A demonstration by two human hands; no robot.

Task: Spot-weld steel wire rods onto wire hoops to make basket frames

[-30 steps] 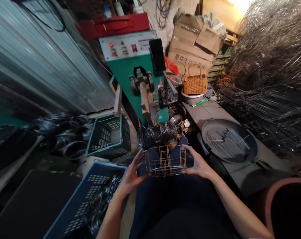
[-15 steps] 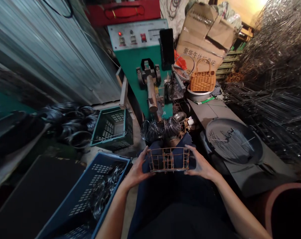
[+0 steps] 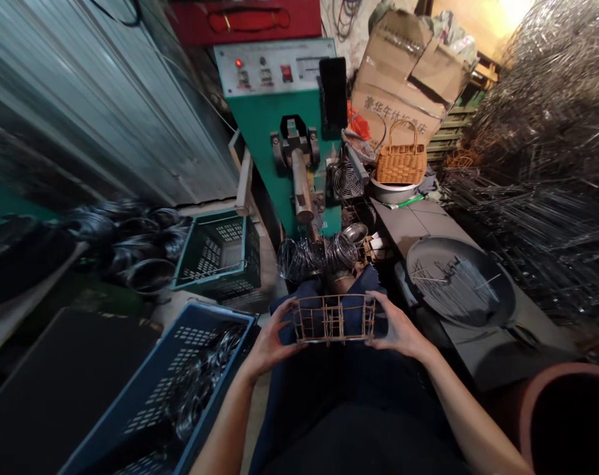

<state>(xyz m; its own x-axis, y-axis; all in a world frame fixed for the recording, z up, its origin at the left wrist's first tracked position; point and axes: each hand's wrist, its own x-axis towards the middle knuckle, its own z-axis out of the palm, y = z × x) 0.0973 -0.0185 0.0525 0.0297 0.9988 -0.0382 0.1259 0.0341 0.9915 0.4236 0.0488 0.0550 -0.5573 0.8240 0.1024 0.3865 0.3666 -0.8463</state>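
Observation:
A small copper-coloured wire basket (image 3: 334, 318) is held level above the lap, in the lower middle of the view. My left hand (image 3: 274, 338) grips its left end, thumb at the bottom edge and fingers at the top. At the right end, my right hand (image 3: 394, 324) holds it the same way. Beyond the basket lie bundles of bent wire (image 3: 319, 256), below the arm of a green machine (image 3: 254, 119) with a lit red lamp.
A blue crate (image 3: 126, 376) with wire coils and a green crate (image 3: 252, 257) stand at left. On the right, a bench (image 3: 418, 221) bears a pan (image 3: 423, 300) of wire pieces and a wicker basket (image 3: 402, 163). A wire heap (image 3: 567, 132) rises beyond.
The view has shifted slightly, so the side crates sit a little further left. Both hands keep their hold on the wire basket, which has barely moved.

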